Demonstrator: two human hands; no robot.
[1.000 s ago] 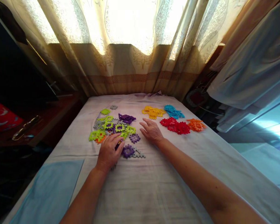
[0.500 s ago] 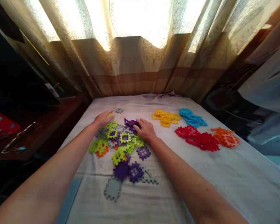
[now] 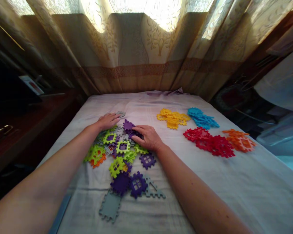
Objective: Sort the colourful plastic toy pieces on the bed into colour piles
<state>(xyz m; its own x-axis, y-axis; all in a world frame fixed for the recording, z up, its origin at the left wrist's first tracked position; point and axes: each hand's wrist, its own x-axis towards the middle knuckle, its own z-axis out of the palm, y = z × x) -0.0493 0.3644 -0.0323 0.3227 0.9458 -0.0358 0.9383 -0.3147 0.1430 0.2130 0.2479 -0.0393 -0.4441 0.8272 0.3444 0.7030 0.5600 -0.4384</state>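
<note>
"Cloth point(image 3: 249, 182) covers the top. Where's room to move?"

"A strip of it shows between the mixed heap of pieces point(image 3: 130, 156) and the red pile point(image 3: 210, 142). The orange pile point(image 3: 240, 140) sits near the right edge."

"What's the left hand point(image 3: 109, 121) doing?"

"It's palm down, fingers stretched out, by a grey piece point(image 3: 121, 114). I can't tell if it holds anything."

"And the right hand point(image 3: 147, 138)?"

"Half curled, fingertips at the purple pieces point(image 3: 128, 125). I can't tell if it's gripping any."
</note>
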